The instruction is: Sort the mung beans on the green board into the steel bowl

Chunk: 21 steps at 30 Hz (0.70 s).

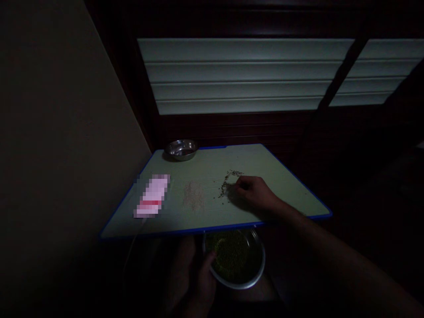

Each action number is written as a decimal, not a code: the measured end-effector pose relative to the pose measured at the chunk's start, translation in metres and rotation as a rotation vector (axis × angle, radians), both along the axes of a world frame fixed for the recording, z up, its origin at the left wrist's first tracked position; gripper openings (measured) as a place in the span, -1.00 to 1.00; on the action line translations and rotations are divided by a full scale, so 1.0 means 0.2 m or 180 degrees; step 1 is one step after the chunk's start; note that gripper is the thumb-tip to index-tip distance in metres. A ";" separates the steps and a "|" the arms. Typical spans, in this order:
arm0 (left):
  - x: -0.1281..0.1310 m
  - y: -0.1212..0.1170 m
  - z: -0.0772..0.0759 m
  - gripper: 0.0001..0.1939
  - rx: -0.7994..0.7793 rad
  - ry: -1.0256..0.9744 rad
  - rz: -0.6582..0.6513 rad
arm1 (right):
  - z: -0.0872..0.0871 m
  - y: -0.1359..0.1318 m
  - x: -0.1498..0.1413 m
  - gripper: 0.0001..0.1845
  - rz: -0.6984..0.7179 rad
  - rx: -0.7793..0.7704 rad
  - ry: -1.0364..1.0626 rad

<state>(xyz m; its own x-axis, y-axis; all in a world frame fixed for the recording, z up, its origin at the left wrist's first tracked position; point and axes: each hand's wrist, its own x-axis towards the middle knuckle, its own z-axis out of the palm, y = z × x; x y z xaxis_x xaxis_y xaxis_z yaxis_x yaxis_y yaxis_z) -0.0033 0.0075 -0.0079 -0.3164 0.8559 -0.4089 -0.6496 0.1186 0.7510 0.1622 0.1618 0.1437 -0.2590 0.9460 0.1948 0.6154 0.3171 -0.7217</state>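
My left hand (206, 279) grips the left rim of a metal bowl (245, 285), its thumb over the edge. The bowl sits low under the table's front edge and holds many small greenish grains (230, 254), perhaps mung beans. On the pale table (255, 157), my right hand (256, 192) rests with its fingers curled together, right beside a scatter of small dark grains (225, 183). Whatever those fingers may hold is hidden. A thin patch of fine, pale brownish bits (194, 195) lies to the left of the dark grains.
A shallow steel bowl (182, 151) stands at the table's back left corner. Nearer on the left lies a blurred-out lit phone (153, 196) with a cable (134, 240) hanging over the front edge. A wall flanks the left side; slatted panels rise behind. The room is dim.
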 end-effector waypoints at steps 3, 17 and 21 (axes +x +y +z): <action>-0.01 0.00 0.04 -0.34 0.0056 0.0055 0.0085 | 0.00 0.01 0.01 -0.92 -0.0049 0.0030 0.0034; 0.00 -0.01 0.10 -0.36 0.0017 -0.0247 0.0074 | -0.01 0.02 0.00 -0.93 -0.0067 0.0134 0.0159; 0.00 -0.03 0.14 -0.35 -0.0063 -0.0445 0.0082 | -0.03 0.02 0.00 -0.90 0.0125 0.0173 0.0297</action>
<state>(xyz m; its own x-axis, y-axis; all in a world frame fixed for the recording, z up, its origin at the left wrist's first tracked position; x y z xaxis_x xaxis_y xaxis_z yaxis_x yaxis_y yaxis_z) -0.0042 0.0020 0.0192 -0.2769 0.8396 -0.4674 -0.7507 0.1145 0.6506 0.1619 0.1660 0.1383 -0.2740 0.9229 0.2706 0.5328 0.3799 -0.7562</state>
